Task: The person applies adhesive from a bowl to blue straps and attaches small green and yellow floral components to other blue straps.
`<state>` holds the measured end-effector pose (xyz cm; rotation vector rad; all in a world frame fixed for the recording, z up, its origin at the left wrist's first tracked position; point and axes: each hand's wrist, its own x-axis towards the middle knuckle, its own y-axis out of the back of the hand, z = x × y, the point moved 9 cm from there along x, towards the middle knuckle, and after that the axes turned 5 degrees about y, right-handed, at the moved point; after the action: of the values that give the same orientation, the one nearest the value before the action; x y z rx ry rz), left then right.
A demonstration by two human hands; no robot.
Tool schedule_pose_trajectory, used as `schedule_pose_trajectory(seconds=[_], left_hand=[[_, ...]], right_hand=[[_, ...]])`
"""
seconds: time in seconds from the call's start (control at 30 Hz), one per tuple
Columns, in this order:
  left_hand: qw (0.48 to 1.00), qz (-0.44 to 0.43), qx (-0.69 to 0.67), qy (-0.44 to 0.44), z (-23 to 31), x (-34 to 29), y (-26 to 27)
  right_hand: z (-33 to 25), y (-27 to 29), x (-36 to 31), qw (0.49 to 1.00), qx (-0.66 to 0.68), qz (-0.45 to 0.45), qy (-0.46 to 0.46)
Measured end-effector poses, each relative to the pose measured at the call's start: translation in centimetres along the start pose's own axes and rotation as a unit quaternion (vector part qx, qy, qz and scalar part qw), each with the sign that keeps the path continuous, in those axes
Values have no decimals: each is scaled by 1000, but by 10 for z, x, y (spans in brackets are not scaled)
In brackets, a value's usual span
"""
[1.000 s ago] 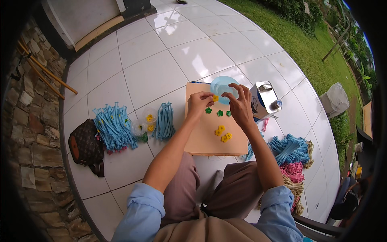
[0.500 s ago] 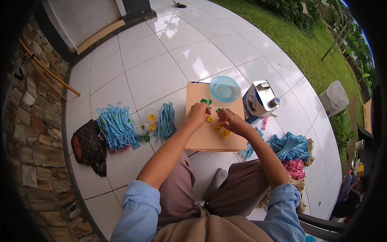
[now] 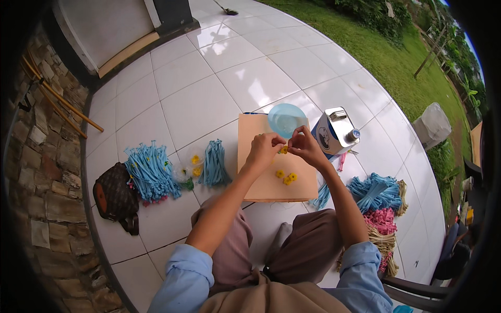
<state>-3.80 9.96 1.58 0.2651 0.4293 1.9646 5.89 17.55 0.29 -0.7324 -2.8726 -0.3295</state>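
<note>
Above the far part of a tan board (image 3: 253, 182), my two hands meet with their fingertips almost touching. Pinched fingers of my left hand (image 3: 265, 150) and my right hand (image 3: 309, 150) hold a small yellow flower (image 3: 283, 149) between them, with a trace of green at it. Closer to me on the board lie several loose yellow flowers (image 3: 287, 180). Behind my hands, a translucent blue bowl (image 3: 286, 116) stands at the board's far edge; the green pieces by it are hidden by my hands.
Bundles of light blue stems (image 3: 151, 172) lie left, beside a brown bag (image 3: 116, 190) and clear bags of flowers (image 3: 194, 166). A metal can (image 3: 342, 128) stands right of the board. Further right are blue stems (image 3: 377, 190), pink stems (image 3: 380, 220) and a dark chair arm (image 3: 417, 292).
Both hands have risen off the board and come together. A yellow flower is now between their fingertips. In the picture, the board sits slightly lower.
</note>
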Motion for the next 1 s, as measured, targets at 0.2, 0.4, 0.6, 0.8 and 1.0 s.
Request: schedule_pose_trajectory(seconds=[0.2,0.4,0.6,0.8,1.0], left_hand=[[996,90,-1,25,-21,17,10],[987,126,-84,59,-44,21,18],[987,110,-102,57,-45,21,19],[986,100,-114,66,-47,22,20],[982,97,-141,80,-50,21,23]], right_hand=[[-20,25,4,859,-493,125,54],[2,15,9,775,-622,92,58],[8,11,12,770,-628,93,64],[8,10,13,772,-629,77,49],[10,14,13,804,-584,109,16]])
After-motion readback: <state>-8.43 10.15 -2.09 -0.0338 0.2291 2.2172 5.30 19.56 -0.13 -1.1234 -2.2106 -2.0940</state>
